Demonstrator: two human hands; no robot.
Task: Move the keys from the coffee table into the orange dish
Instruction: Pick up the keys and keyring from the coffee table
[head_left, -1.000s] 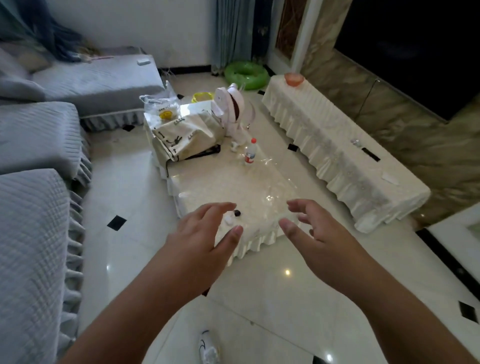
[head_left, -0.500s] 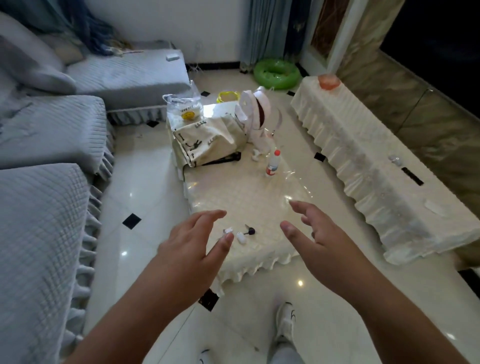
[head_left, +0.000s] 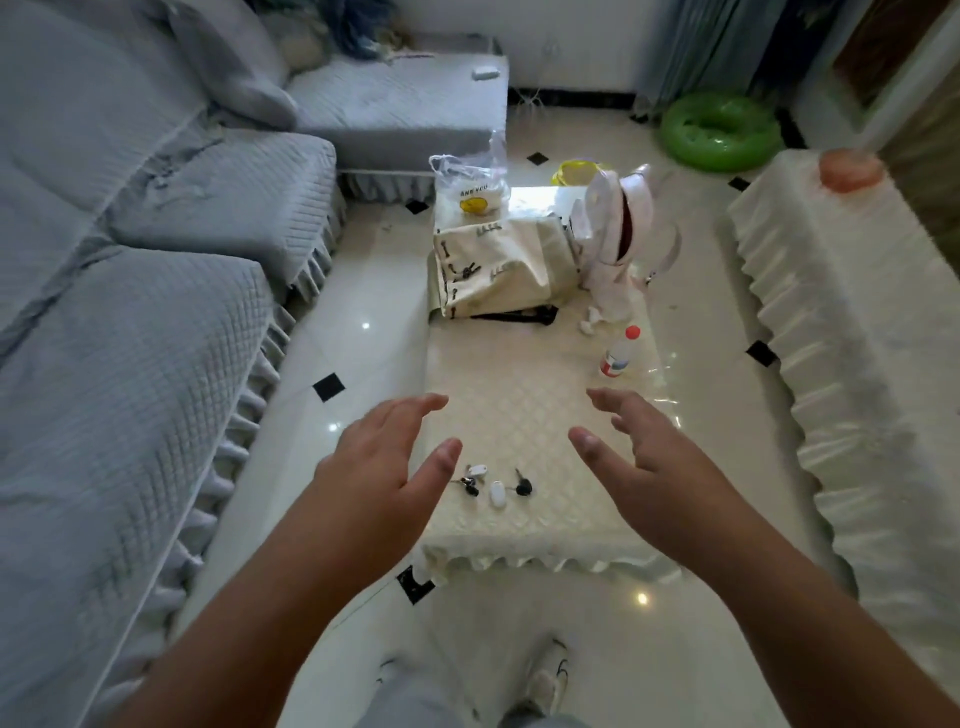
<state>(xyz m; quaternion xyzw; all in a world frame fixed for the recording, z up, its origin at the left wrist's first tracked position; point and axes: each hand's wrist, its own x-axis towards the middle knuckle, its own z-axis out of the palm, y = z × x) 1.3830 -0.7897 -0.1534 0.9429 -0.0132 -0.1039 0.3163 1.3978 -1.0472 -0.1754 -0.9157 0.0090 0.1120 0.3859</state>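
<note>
Keys (head_left: 494, 486) are sitting near the front edge of the coffee table (head_left: 519, 410), a little bunch with a couple of white fobs and black-headed keys, nobody touching them. Left hand (head_left: 382, 467) and right hand (head_left: 649, 467) hover on either side, fingers spread loose, holding nothing, with the left thumb tip just beside the bunch. Further up the table there's a small bottle with a red cap (head_left: 620, 353), a cream bag (head_left: 506, 267), a clear plastic bag (head_left: 470, 187) and a white toy robot dog (head_left: 618, 234). Orange dish (head_left: 851, 170) is well apart from the keys, on the far end of the long cabinet with the frilly white cover (head_left: 857, 338) to the right. Grey sofa (head_left: 130, 322) runs down the left.
</note>
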